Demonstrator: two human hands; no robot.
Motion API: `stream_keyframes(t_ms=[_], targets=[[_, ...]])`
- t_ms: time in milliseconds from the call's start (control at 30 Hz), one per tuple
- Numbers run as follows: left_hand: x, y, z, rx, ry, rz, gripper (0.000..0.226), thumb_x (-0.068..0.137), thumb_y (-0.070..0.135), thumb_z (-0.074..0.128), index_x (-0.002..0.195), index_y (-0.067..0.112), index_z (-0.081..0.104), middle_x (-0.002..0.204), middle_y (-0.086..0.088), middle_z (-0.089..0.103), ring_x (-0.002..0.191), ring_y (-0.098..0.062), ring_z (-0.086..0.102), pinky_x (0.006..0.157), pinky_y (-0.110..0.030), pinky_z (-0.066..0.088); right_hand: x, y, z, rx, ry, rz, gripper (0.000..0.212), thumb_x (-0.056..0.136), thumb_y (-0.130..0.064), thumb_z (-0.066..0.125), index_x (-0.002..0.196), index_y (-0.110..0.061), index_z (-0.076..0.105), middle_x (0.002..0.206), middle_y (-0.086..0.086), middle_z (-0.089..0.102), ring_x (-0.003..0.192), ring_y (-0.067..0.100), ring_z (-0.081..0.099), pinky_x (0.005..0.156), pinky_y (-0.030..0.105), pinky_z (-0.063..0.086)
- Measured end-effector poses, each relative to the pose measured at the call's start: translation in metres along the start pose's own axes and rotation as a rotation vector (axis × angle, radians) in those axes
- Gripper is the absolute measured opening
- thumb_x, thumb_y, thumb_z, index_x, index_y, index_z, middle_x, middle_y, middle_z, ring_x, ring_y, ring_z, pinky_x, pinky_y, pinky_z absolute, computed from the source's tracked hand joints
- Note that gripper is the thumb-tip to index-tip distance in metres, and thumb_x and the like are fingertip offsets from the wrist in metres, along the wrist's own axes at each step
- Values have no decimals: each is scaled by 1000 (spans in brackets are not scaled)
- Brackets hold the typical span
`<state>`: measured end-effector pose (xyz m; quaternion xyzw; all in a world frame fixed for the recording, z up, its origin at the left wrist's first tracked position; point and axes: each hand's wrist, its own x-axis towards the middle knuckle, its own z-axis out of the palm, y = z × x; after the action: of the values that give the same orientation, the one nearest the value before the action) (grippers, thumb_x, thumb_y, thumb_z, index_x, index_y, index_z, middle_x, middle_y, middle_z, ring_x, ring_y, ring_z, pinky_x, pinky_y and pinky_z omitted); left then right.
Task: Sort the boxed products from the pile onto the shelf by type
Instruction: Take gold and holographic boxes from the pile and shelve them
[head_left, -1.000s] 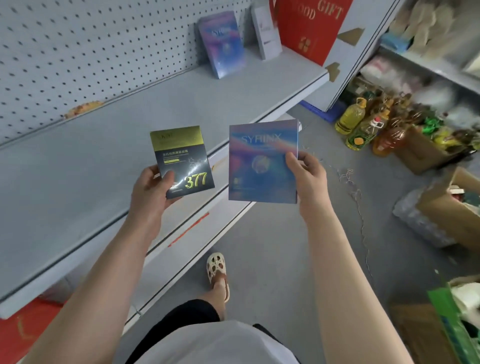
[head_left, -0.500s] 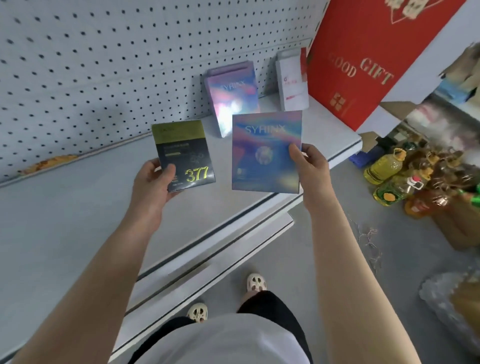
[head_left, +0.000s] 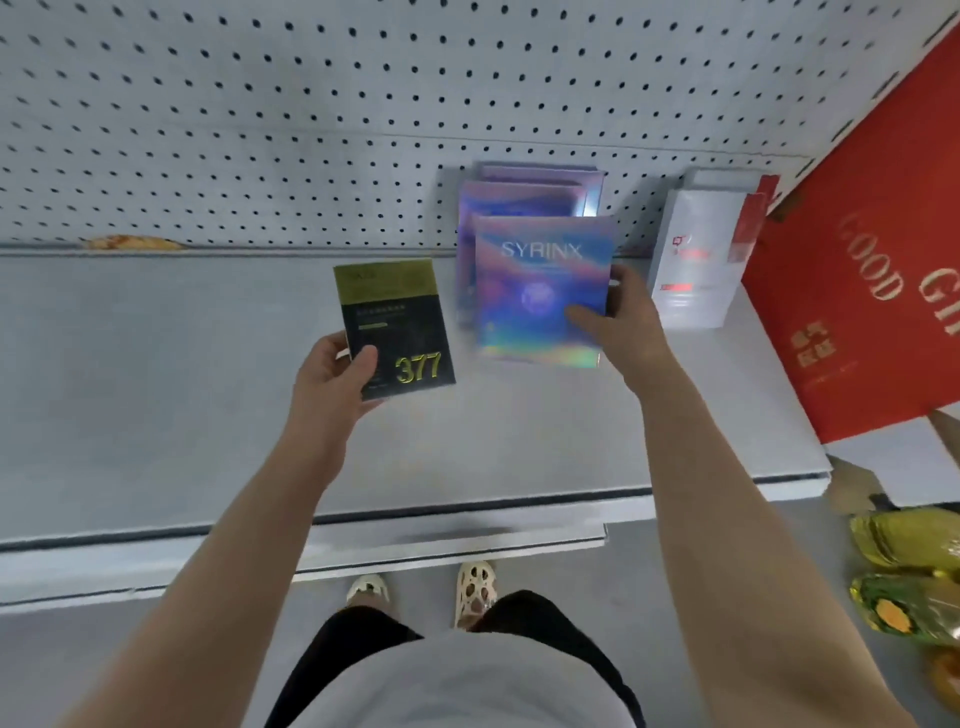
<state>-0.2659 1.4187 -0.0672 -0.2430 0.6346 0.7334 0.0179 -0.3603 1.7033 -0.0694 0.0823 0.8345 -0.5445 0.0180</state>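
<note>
While sorting is under way, the shelf (head_left: 208, 415) carries a red "GOOD GIFT" carton (head_left: 857, 291), a white box (head_left: 696, 260) and leaning SYRINX boxes (head_left: 519, 200), seemingly two. The right hand (head_left: 618, 327) grasps another SYRINX box (head_left: 540, 291) just before them, unplaced. The left hand (head_left: 332, 374) grips the black-and-gold "377" box (head_left: 389, 322), unsorted.

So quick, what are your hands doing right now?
Left hand: holding the black and gold 377 box.
Right hand: holding the holographic SYRINX box.
</note>
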Motion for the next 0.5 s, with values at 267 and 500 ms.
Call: stream_keyframes(t_ms=[267,500], targets=[[-6,1,18,49,36,9,19,100,13,51,118,16,55,103,-4,71,93,-22,69,87,-37,56,53,-4,-1,-305,12,-86,54,73,-34,79,118,-15,56,106,2,68,95,22,64,80,39,53],[-7,5,22,44,36,41,22,100,11,50,121,15,54,97,-1,71,88,-19,69,85,-36,56,61,-1,4,-417,-19,-70,52,78,-32,79,117,-7,55,105,10,66,97,30,62,79,42,51]])
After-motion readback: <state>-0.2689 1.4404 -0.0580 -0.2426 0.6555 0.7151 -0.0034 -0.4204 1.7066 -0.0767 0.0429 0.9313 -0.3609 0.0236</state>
